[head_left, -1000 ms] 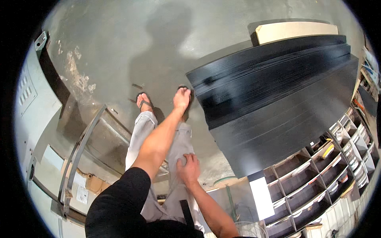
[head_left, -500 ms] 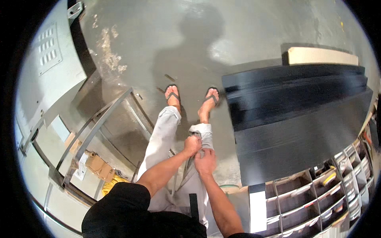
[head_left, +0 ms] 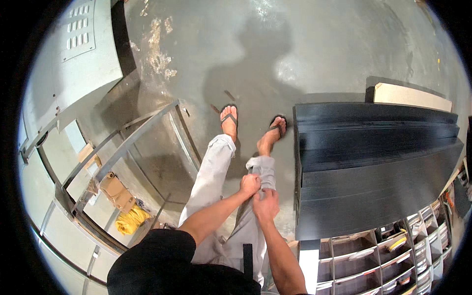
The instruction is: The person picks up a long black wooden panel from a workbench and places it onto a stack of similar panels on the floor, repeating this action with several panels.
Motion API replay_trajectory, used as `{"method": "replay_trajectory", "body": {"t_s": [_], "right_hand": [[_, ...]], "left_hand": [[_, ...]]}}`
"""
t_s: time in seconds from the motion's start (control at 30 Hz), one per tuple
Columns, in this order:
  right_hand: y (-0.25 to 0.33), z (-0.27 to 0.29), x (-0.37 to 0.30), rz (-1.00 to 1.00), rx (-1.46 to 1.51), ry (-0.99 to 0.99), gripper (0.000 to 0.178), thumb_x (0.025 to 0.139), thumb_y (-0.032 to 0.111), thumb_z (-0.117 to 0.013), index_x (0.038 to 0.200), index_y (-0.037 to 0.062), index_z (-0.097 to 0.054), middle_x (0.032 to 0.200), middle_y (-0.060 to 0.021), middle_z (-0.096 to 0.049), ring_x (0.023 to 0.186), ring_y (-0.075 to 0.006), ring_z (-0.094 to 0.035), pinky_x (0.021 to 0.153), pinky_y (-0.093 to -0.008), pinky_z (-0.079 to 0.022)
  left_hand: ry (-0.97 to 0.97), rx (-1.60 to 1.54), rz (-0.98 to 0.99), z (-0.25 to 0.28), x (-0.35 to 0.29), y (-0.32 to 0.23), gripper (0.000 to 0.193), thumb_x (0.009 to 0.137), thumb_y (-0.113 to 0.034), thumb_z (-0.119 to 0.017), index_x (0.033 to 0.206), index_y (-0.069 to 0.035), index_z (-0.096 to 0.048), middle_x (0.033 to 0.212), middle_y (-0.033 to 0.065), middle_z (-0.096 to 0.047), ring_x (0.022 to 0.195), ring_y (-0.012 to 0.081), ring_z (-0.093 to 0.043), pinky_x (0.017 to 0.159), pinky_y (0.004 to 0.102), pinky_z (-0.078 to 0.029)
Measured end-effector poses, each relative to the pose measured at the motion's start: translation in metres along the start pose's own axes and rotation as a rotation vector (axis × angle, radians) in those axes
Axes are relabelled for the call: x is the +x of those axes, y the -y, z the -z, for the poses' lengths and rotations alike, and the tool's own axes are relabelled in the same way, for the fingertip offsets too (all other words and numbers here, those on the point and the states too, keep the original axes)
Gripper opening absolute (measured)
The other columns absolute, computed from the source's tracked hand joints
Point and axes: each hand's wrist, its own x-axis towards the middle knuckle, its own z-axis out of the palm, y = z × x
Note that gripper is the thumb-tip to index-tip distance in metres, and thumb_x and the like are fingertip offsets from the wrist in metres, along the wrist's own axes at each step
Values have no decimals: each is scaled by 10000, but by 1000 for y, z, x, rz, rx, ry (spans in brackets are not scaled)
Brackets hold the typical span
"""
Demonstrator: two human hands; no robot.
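Note:
Light grey trousers cover my legs, with their hems rolled above my ankles. At the right shin, my left hand is closed in a fist on the fabric of the right trouser leg, just below its rolled cuff. My right hand lies slightly nearer, fingers curled and pinching the same trouser leg by the knee. Folds bunch between the two hands, and the fingertips are partly hidden. Black flip-flops are on both bare feet, the right foot turned outward.
Stacked black panels stand close on my right, above a compartment rack. On the left are a metal frame, a grey cabinet, a cardboard piece and a yellow coil. Thin scraps lie by my left foot.
The scene has shifted to the right in the view. My right foot has turned further outward. Both hands still grip the right trouser leg, and its cuff looks more bunched.

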Motion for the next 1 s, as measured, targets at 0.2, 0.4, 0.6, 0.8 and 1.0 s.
{"method": "replay_trajectory", "body": {"t_s": [0.2,0.4,0.6,0.8,1.0], "right_hand": [[6,7,1,56,-2,-23,343,747,317,-588,1005,92,-614,1110,-116,-552,1036,-305,-530,866,-400,-438],[2,3,6,23,-54,33,335,750,303,-585,1025,113,-612,1165,-110,-528,1057,-309,-507,862,-413,-441],[4,5,6,57,-61,8,338,742,305,-595,1021,116,-611,1159,-96,-532,1041,-303,-517,854,-411,-445],[5,5,4,47,-55,6,316,740,287,-598,988,92,-619,1094,-120,-564,1016,-312,-539,860,-399,-437],[7,5,5,110,-26,-22,351,736,299,-584,1017,89,-606,1117,-112,-539,1035,-311,-514,854,-416,-439]], "left_hand": [[-235,-91,52,-20,9,6,219,755,-223,-558,793,-22,-635,782,216,-625,759,404,-610,728,479,-481],[-88,-124,-61,2,-1,5,177,738,-208,-549,757,-79,-670,734,191,-625,734,370,-617,689,459,-486],[-170,-66,70,-16,15,-4,188,750,-226,-549,759,-74,-659,773,175,-630,749,374,-610,682,461,-486],[-90,-59,-135,5,3,7,189,736,-213,-552,721,-49,-644,743,203,-614,732,399,-597,673,482,-475],[-285,-94,-5,-21,16,10,191,728,-226,-573,692,-54,-649,738,201,-615,733,396,-599,671,479,-473]]}}
